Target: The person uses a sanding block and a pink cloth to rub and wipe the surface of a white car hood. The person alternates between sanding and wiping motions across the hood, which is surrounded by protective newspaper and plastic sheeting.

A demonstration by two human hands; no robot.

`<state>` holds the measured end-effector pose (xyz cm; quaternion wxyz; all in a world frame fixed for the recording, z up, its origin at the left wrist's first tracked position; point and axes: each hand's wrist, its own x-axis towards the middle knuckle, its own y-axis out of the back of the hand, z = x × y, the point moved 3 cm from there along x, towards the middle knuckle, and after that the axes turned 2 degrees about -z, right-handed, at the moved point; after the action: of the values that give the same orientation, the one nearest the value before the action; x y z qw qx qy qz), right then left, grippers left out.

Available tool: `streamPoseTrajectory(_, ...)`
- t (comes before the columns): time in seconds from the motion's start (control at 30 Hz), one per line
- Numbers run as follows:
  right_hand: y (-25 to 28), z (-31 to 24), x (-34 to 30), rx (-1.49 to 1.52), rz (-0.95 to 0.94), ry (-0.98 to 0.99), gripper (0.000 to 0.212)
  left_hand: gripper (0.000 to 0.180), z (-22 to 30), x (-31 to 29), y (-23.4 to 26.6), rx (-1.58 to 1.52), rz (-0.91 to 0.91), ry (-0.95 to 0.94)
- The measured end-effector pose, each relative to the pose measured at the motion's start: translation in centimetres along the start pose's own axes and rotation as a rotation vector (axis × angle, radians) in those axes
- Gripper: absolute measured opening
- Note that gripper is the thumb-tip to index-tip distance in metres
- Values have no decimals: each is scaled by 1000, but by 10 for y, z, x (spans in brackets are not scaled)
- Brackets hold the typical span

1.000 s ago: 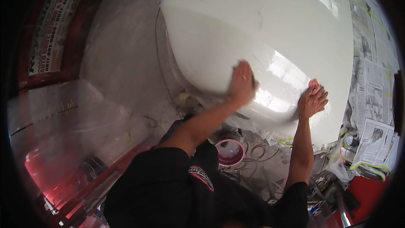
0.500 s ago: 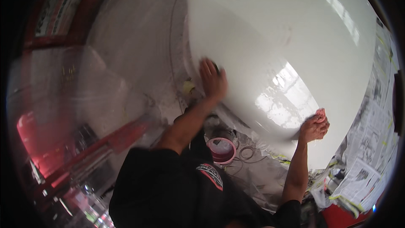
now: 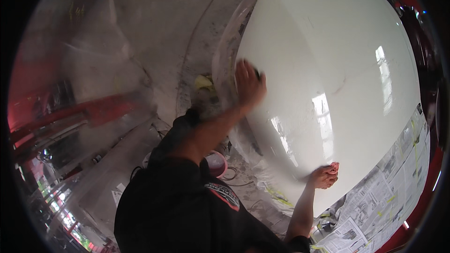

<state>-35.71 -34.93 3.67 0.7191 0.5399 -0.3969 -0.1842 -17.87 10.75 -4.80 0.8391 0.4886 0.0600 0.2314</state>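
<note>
A large, glossy pale-white curved panel (image 3: 361, 126), like a car bonnet, fills the right half of the head view, with bright window reflections on it. My left hand (image 3: 251, 84) rests at its left edge, slightly blurred, fingers close together. Under that palm a small dark object (image 3: 257, 73) peeks out; its kind is hidden. Near the panel's lower edge, my right hand (image 3: 323, 178) is closed around a crumpled pinkish-red cloth or sponge (image 3: 334, 167) pressed to the surface.
Newspaper masking (image 3: 365, 215) with yellow-green tape covers the area right of the panel. A pink-rimmed bucket (image 3: 225, 164) stands on the grey floor (image 3: 154, 23) beside a thin hose. A yellow piece (image 3: 203, 82) lies near the panel's left side. Clear plastic sheeting hangs at left.
The whole view has shifted, so the panel appears farther right and more of its far end shows. Both hands stay on the panel, each with the same thing in it.
</note>
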Motion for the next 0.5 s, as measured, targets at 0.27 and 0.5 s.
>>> streamPoseTrajectory(0.27,-11,13,-4,-94,170,75,52,71,-9,-51,28,15,-6,-60)
streamPoseTrajectory(0.5,-16,1,-1,-2,-27,18,55,77,-45,36,5,-199,-168,-9)
